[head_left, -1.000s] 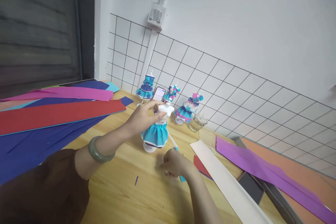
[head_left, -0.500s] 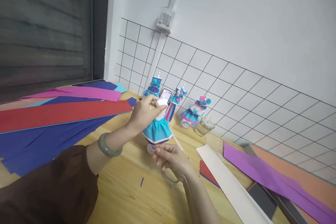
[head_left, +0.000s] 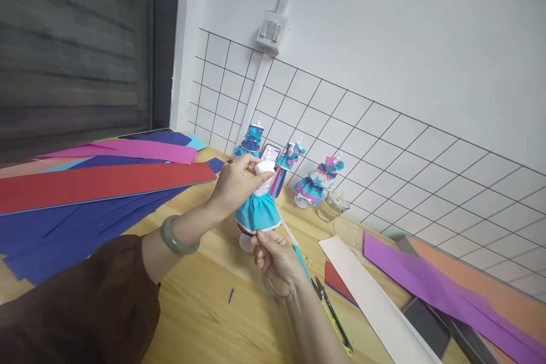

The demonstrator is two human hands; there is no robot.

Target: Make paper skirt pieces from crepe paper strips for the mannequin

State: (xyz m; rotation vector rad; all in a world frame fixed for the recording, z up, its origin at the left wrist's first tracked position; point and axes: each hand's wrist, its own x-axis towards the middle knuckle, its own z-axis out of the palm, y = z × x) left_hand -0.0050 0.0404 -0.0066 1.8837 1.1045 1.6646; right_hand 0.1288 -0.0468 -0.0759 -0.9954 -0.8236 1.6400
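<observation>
Left of the jar (head_left: 330, 209), the left hand (head_left: 234, 185) clamps the mannequin (head_left: 263, 186) by its shoulders; whether the right hand (head_left: 277, 261) pinches the skirt (head_left: 257, 211) is unclear — a hard tug there might tear or loosen it.

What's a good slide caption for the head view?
Left hand holding a small white dress form, right hand near the bottom of its turquoise skirt, three dressed forms standing behind.

Left hand (head_left: 234, 186) higher, right fingers (head_left: 268, 242) pinched

A white box (head_left: 271, 32) is mounted on the wall (head_left: 409, 28).
</observation>
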